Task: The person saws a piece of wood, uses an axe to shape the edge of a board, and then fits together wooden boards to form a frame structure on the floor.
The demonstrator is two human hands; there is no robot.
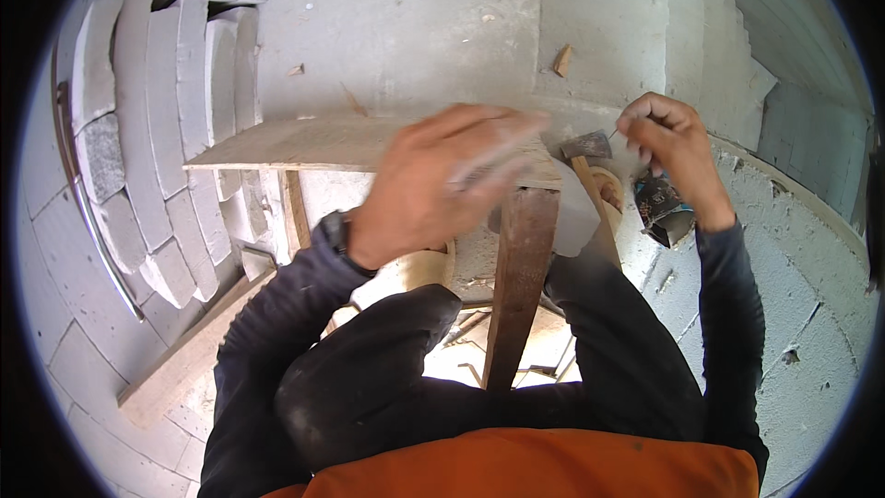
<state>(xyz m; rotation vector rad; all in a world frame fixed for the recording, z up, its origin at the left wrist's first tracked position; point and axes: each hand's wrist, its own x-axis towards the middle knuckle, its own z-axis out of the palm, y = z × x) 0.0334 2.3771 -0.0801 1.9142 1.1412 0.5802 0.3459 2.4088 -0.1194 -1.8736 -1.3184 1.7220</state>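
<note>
My left hand (442,180), smeared by motion, has its fingers stretched out flat over the right end of a thin plywood board (295,148). I see nothing in it. Below the fingers, a brown wooden beam (524,286) runs from the board's end toward me between my legs. My right hand (678,148) is raised to the right of the board, thumb and fingertips pinched on a thin dark piece that looks like a nail (613,132). Just left of it is a tool with a flat grey metal head (587,145) and a wooden handle (595,189).
Pale blocks (161,101) are stacked on the left, with a curved metal bar (101,221) beside them. A dark crumpled bag (662,207) lies below my right hand. A wood chip (562,61) is on the grey surface ahead. A plank (198,346) slants at lower left.
</note>
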